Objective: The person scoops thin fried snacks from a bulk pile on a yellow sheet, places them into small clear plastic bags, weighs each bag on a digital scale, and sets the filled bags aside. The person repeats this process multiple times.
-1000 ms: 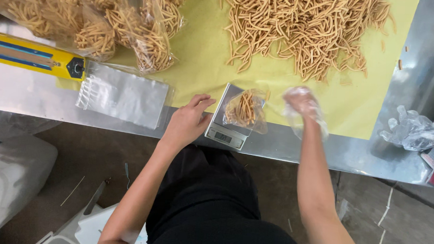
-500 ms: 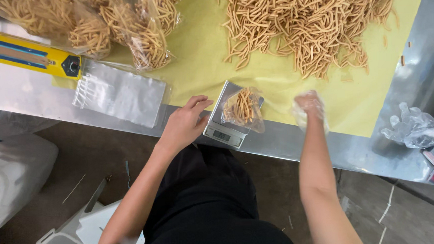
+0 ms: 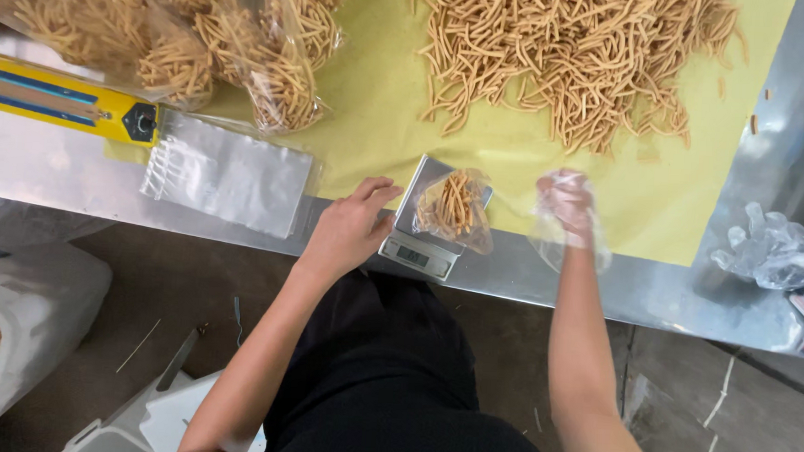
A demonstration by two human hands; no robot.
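Head view: left hand [image 3: 347, 232] open, resting on desk [image 3: 601, 282] edge, touching scale [image 3: 424, 241]. Small bag [image 3: 455, 210] of snack sticks sits on scale, between hands. Right hand [image 3: 568, 203], plastic-gloved, loosely curled, empty as far as visible, just right of bag. Stick pile [image 3: 576, 61] beyond right hand. Step: weighing bag.

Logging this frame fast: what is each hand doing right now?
Left hand: open, bare, resting beside the small scale, holding nothing.
Right hand: inside a clear plastic glove, fingers curled; whether it holds any snack sticks cannot be told.
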